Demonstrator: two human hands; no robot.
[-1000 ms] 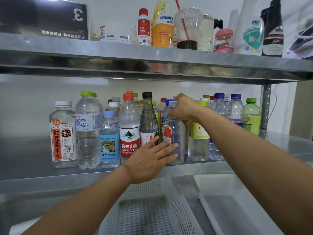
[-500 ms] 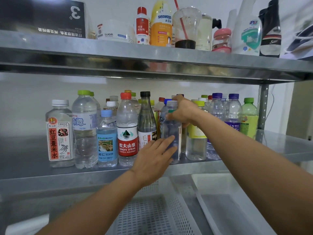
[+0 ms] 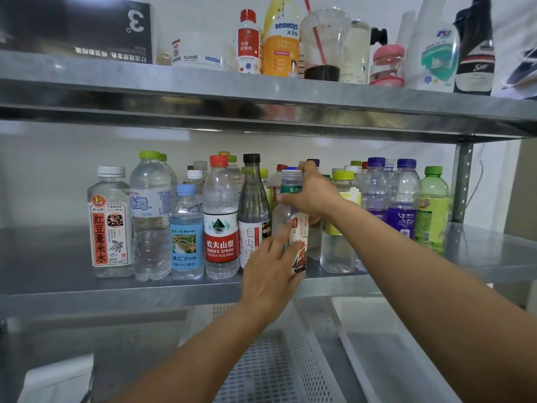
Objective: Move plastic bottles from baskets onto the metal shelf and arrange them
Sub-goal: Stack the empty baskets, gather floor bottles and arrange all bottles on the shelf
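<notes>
- Clear bottle with a blue-grey cap and a green neck band is standing upright at the front of the metal shelf. It is sitting in the front row between a dark-capped bottle and a yellow-capped bottle.
- The right hand is reaching in from the right and gripping the clear bottle at its neck and shoulder, with fingers curled round it just under the cap.
- The left hand is lying against the bottle's lower body. Its fingers are lying straight and close together, touching the label without wrapping round it.
- Leftward along the front row a red-capped Nongfu Spring bottle, a light-blue-capped bottle, a green-capped bottle and a white-capped bottle are standing side by side.
- To the right, purple-capped bottles and a green drink bottle are standing.
- More bottles are crowding behind, with mostly their caps showing.
- Below the shelf a white perforated basket is sitting just beside a plain white bin.
- The upper shelf is carrying a black box and a plastic cup with a red straw.
</notes>
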